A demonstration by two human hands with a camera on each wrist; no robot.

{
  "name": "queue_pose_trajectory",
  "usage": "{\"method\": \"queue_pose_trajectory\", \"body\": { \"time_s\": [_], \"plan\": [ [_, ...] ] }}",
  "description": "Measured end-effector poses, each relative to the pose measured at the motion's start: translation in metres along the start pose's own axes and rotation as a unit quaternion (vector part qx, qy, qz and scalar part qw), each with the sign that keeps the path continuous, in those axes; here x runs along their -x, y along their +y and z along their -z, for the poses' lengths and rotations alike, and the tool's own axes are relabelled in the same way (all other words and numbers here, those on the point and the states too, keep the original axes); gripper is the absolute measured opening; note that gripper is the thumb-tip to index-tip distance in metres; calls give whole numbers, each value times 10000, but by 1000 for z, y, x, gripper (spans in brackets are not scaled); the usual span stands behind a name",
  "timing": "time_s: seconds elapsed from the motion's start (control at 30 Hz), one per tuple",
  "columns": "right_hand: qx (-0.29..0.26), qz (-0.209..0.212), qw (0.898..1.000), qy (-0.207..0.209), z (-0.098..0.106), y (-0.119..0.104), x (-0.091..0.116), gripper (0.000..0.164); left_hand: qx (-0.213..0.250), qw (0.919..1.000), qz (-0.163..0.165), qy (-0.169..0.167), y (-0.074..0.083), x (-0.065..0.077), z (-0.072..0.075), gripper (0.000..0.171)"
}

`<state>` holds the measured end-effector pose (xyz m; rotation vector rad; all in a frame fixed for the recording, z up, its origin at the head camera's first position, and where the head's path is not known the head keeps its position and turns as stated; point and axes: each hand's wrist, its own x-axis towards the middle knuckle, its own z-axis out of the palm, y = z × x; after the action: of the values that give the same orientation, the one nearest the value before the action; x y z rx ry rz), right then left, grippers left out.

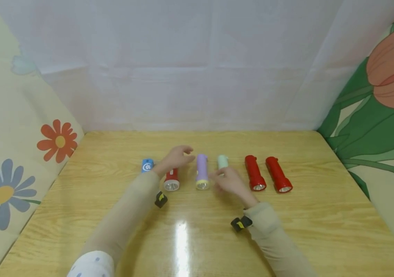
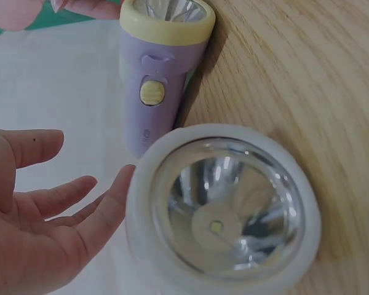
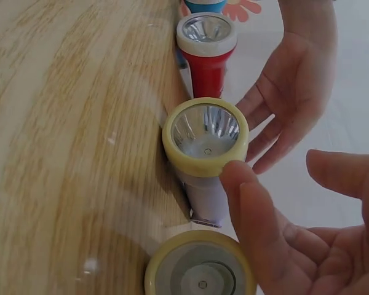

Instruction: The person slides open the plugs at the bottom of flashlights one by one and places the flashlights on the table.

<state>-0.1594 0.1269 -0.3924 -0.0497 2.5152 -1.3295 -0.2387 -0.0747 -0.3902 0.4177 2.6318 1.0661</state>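
Note:
A purple flashlight (image 1: pixel 202 168) with a yellow rim lies between the two hands. My left hand (image 1: pixel 178 157) is over the red flashlight with a white rim (image 1: pixel 171 181), fingers spread and holding nothing. In the left wrist view the left fingers (image 2: pixel 107 206) come close beside that white rim (image 2: pixel 224 129). My right hand (image 1: pixel 229 180) hovers over the mint green flashlight (image 1: pixel 222 161) and covers its front part. Its index fingertip (image 3: pixel 237 178) overlaps the purple flashlight's yellow rim (image 3: pixel 204 161) in the right wrist view, thumb held apart.
A blue flashlight (image 1: pixel 147 165) lies at the left of the row, partly behind the left forearm. Two red flashlights, one nearer (image 1: pixel 255 173) and one farther right (image 1: pixel 278 175), lie at the right. All lie on a wooden table (image 1: pixel 197 254) before a white cloth backdrop (image 1: pixel 197 77).

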Motion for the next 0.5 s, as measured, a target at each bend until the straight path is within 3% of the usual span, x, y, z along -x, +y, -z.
{"method": "queue_pose_trajectory", "body": {
  "time_s": [0.23, 0.5],
  "plan": [
    [-247, -165, 9995, -117, -7, 0, -2, 32, 123, 9999, -3, -100, 0, -13, -3, 42],
    [254, -134, 9993, -232, -15, -5, -3, 31, 262, 9986, -240, -396, 6, -22, -6, 38]
  ]
}}
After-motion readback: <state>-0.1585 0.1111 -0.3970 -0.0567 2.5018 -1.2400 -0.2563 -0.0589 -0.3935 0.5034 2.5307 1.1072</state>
